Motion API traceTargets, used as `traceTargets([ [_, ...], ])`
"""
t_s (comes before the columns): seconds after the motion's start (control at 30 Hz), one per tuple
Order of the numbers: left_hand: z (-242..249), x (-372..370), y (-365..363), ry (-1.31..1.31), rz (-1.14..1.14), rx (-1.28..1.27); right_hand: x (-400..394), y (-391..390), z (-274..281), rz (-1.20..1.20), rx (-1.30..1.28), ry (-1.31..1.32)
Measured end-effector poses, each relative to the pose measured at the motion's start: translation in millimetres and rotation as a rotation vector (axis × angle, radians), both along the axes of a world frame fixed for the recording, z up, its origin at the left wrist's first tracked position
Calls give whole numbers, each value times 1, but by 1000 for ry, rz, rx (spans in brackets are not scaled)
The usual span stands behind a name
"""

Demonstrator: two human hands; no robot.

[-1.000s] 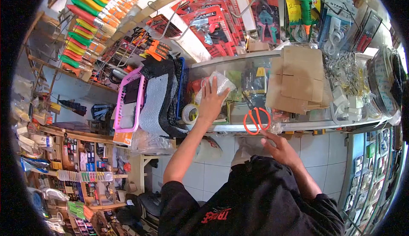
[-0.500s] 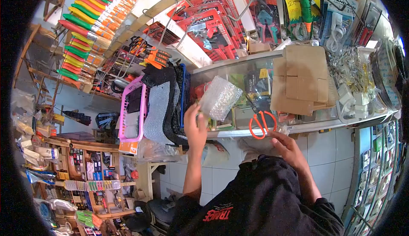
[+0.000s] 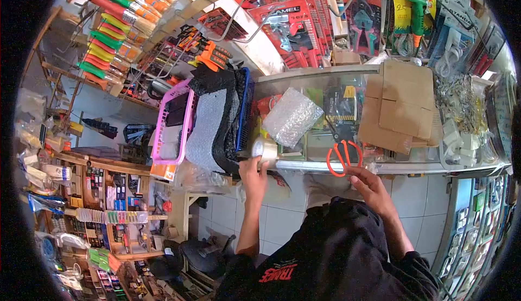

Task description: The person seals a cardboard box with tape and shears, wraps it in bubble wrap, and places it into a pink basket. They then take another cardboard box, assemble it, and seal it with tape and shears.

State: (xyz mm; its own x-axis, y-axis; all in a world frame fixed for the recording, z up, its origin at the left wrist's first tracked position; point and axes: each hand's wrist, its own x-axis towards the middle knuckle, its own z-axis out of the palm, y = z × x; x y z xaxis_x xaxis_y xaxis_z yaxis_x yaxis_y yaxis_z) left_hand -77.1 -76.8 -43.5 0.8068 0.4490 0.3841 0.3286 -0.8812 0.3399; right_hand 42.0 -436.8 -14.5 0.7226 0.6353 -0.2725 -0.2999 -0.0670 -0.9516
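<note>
My left hand (image 3: 253, 177) is closed on a roll of tape (image 3: 264, 150) at the counter's front edge. A bubble-wrapped packet (image 3: 293, 117) lies on the glass just beyond the roll. To its right are scissors with orange handles (image 3: 344, 157), their dark blades pointing away from me. My right hand (image 3: 368, 186) is beside the handles, fingers bent, its fingertips at the right loop. Whether those fingers grip the scissors is unclear.
Flattened cardboard (image 3: 400, 105) covers the right part of the glass counter (image 3: 320, 165). A pink basket (image 3: 189, 119) and bubble wrap (image 3: 205, 130) stand at the left. Packaged tools (image 3: 287, 27) and brushes (image 3: 122, 16) hang beyond. Metal hooks jut out above.
The tape roll now shows in my left hand, which has moved nearer the counter edge, away from the packet. The view has shifted slightly. My right hand remains near the scissors.
</note>
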Motion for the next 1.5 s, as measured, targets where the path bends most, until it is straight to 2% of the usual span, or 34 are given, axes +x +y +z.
traceTargets([
  [0.23,16,-44,-59,-153,-2,-465,-9,17,-4,-1,54,77],
  [0.33,28,-52,-91,-222,8,-884,-13,26,2,92,-5,-3],
  [0.37,31,-51,-104,-290,-28,-1065,-14,28,7,153,12,-72],
  [0.47,37,-51,-127,-232,-79,-1261,-18,34,19,290,73,-340],
  [0.5,42,-49,-131,-143,-79,-1234,-20,38,15,312,99,-471],
  [0.57,43,-41,-142,-182,-102,-1394,-24,44,15,329,113,-694],
  [0.6,43,-37,-145,-202,-113,-1472,-27,44,13,327,79,-616],
  [0.7,48,-31,-141,-115,-229,-1421,-32,43,15,270,36,-422],
  [0.8,35,-29,-132,-161,-221,-1168,-33,35,3,240,99,-506],
  [0.9,34,-23,-123,-181,-101,-1283,-39,26,-7,239,76,-421],
  [1.1,39,-8,-124,-56,-185,-1410,-46,18,-2,225,79,-466],
  [1.3,27,-5,-121,-37,-125,-1453,-49,16,-6,277,58,-465],
  [1.5,25,-5,-127,-161,-209,-1198,-48,15,1,283,79,-500],
])
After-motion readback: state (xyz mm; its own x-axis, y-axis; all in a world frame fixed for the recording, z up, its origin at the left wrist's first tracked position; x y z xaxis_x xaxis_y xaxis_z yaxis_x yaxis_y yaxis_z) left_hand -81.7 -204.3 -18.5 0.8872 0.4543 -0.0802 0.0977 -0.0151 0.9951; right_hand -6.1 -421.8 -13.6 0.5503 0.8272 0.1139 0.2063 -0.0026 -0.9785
